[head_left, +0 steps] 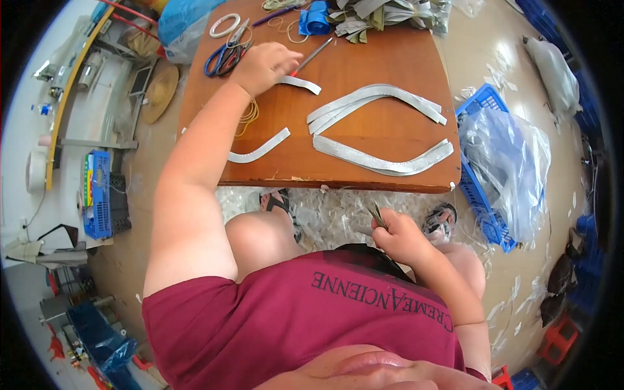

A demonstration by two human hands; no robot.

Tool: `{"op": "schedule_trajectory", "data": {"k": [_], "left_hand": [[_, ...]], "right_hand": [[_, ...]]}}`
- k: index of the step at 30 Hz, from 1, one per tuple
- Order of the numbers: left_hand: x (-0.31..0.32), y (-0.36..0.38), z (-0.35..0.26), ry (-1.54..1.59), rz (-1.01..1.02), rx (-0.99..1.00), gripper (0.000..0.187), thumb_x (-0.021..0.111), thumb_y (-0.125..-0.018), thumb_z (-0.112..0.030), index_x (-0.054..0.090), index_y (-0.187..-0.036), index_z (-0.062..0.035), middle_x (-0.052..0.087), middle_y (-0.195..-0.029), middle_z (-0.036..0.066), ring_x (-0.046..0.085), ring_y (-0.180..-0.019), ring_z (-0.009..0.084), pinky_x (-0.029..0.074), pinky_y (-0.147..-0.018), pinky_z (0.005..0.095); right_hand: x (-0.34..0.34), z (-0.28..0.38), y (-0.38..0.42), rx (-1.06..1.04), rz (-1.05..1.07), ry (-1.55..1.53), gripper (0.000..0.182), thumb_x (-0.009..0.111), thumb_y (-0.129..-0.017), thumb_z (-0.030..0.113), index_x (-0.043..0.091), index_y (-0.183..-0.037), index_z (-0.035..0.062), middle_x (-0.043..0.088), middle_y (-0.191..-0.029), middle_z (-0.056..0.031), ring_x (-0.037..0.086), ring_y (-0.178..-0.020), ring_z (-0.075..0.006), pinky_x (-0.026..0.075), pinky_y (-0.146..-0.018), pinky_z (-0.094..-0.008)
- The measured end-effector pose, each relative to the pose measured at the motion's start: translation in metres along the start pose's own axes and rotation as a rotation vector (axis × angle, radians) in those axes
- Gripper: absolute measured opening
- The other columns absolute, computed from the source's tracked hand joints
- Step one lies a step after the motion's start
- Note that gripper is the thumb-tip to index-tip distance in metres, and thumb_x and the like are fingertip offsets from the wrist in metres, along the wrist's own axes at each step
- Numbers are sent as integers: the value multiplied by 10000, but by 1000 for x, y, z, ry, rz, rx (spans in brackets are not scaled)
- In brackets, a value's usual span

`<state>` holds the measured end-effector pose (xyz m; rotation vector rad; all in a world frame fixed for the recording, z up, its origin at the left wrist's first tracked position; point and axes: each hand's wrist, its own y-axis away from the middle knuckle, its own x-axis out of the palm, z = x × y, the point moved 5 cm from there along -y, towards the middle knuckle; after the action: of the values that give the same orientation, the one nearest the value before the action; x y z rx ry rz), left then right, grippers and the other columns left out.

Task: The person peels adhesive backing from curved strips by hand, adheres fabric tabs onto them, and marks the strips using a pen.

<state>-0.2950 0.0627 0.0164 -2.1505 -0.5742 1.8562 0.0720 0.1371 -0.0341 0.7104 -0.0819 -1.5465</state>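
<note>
My left hand (265,68) is over the far left of the brown table (383,65), palm down with loosely curved fingers and nothing visible in them. Beside it are blue-and-black-handled scissors (227,55), a thin metal tool with a red handle (313,57) and a short pale strip (301,84). My right hand (398,237), low in front of my body, is closed on narrow olive-grey strips (376,216) whose ends stick out past the thumb. Curved stacks of silvery strips (377,97) lie between the hands on the table, with a single curved strip (261,148) under my left forearm.
Bundled grey and olive strips (383,16), a blue roll (315,18) and a white ring (225,25) sit at the table's far side. Yellowish cord (247,118) lies by my forearm. To the right stands a blue crate (484,97) with clear plastic. Scraps (338,208) cover the floor.
</note>
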Motion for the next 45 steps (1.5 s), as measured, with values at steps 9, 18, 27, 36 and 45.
{"op": "schedule_trajectory", "data": {"k": [9,18,27,36,45], "left_hand": [[-75,65,-54,400,-149,-658,195,566,-904,-143,658,-1038,-34,655,-952,72,611,-904,149,478,-801,280],[7,92,-277,1172,331,-686,437,639,-871,-166,497,-1255,-15,631,-1036,117,588,-973,158,470,-856,316],[35,97,-301,1363,181,-917,293,627,-882,-161,580,-1125,-4,590,-714,5,537,-647,58,452,-590,219],[51,116,-219,829,121,-793,156,587,-907,-191,611,-895,-37,515,-638,-36,470,-585,46,394,-530,205],[71,166,-262,-59,1131,-179,452,678,-765,-298,587,-1136,-56,603,-1170,102,558,-1069,287,452,-890,397]], "right_hand": [[0,-7,6,-70,-49,-564,75,468,-880,111,498,-924,59,607,-752,-62,546,-622,-133,380,-477,-257],[4,20,24,-185,-129,-1204,110,455,-950,150,455,-1037,83,602,-901,-73,536,-612,-98,335,-405,-199],[7,10,41,-136,-281,-1130,140,510,-937,151,471,-1052,80,563,-845,-40,478,-619,-80,378,-503,-218],[-17,-21,58,-92,-404,-1203,191,566,-894,114,496,-1069,83,549,-807,-45,472,-601,-81,316,-460,-194],[-44,-19,72,-246,-558,-1176,229,616,-848,53,506,-1048,34,614,-864,-115,468,-541,-82,292,-415,-180]]}}
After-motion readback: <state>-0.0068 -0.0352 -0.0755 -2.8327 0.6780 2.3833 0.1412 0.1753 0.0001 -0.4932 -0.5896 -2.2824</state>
